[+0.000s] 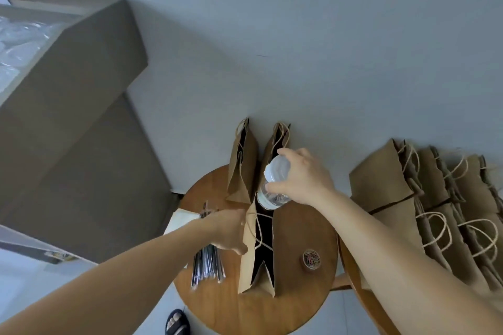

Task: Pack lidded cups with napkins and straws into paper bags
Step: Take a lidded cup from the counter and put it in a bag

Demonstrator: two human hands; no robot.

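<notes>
My right hand grips a clear lidded cup from above, holding it over the dark mouth of an open brown paper bag on the round wooden table. My left hand pinches that bag's left rim and holds it open. Two more paper bags stand upright behind it against the wall. A bundle of wrapped straws lies left of the open bag, partly under my left hand. A white napkin lies beyond my left wrist.
Several paper bags with twine handles lie stacked on a second wooden surface at the right. A small round tin sits on the table right of the open bag. Big cardboard boxes rise at the left, one holding clear plastic. A sandalled foot shows below.
</notes>
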